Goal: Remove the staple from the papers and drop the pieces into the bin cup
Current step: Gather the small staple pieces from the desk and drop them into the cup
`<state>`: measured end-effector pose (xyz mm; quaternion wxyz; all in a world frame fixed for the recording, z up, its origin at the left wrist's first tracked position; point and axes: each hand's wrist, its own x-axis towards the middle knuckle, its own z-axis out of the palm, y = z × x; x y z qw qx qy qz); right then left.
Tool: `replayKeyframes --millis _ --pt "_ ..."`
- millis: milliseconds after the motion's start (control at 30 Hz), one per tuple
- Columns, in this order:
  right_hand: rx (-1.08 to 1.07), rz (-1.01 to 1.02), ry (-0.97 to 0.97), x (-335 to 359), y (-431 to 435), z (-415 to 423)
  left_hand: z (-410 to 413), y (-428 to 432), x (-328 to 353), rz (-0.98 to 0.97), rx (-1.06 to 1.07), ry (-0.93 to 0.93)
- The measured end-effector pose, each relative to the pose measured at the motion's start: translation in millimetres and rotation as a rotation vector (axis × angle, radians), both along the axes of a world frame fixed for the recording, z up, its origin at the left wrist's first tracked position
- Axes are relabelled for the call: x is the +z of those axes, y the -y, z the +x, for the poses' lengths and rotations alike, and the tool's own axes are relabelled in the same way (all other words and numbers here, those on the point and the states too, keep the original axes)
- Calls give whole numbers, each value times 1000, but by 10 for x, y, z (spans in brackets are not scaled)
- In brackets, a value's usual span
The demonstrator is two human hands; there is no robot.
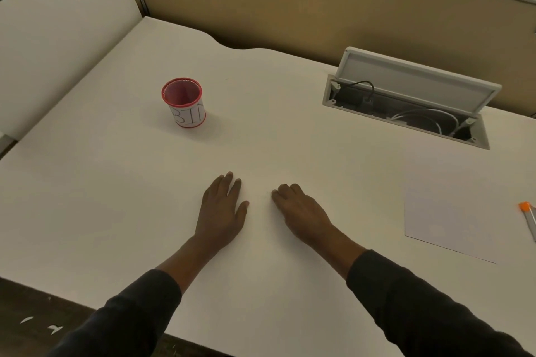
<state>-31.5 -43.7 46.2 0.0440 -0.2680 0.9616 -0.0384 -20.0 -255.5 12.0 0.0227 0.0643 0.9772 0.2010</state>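
A red-rimmed cup labelled BIN point(184, 102) stands upright on the white desk, far left of centre. White papers point(446, 214) lie flat at the right; no staple is visible on them from here. A tool with an orange tip point(529, 219) lies at the right edge, mostly cut off. My left hand point(222, 211) rests palm down on the desk with fingers spread, holding nothing. My right hand point(300, 211) lies palm down beside it with its fingers slightly curled and nothing in it. Both hands are well apart from cup and papers.
An open cable hatch point(406, 113) with its lid raised and wires inside sits at the back right of the desk point(290, 130). Beige partition panels point(290, 9) bound the back and left. The desk's front edge runs bottom left, with dark floor below.
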Motion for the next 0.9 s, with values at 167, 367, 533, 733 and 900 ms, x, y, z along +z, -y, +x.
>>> replayKeyframes --millis 167,367,533,733,900 --pt "73 -28 -133 0 -15 -67 -31 -20 11 23 23 8" --pt "-74 -186 -49 -105 -74 -185 -79 -101 93 89 28 2" --pt "-658 -798 308 27 -184 -182 -167 -328 168 128 -124 22" --pt "-906 -1086 510 40 -278 -94 -167 -661 180 136 -202 34" --pt "-953 -1202 564 41 -307 -71 -165 -816 105 35 -265 -47"
